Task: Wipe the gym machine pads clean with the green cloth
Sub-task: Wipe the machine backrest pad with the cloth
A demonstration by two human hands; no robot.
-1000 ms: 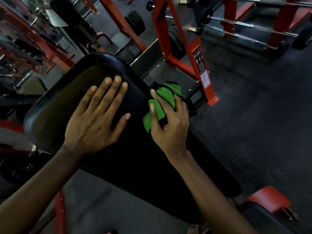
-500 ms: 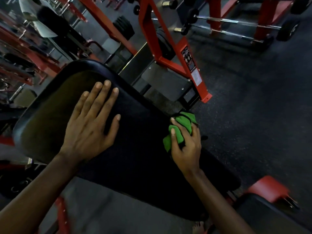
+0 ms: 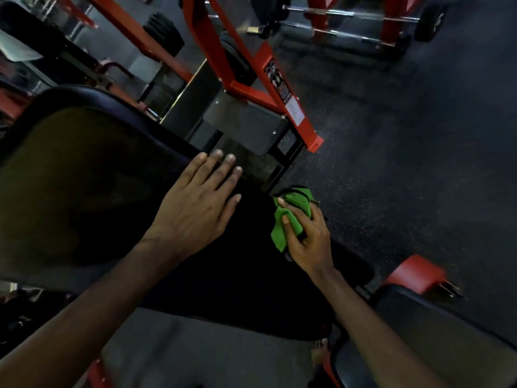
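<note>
A long black bench pad slants from the upper left to the lower right. My left hand lies flat on it with straight fingers, the fingertips reaching over the pad's far edge. My right hand grips a bunched green cloth and presses it against the pad's far edge, just right of my left hand. Part of the cloth is hidden under my fingers.
A red steel frame with a grey foot plate stands just beyond the pad. Barbells on a red rack lie at the far right. A second dark pad with a red bracket sits at the lower right. Dark rubber floor spreads to the right.
My right hand has slid the cloth down along the pad's far edge toward its lower end. My left hand has shifted right along the pad toward that edge.
</note>
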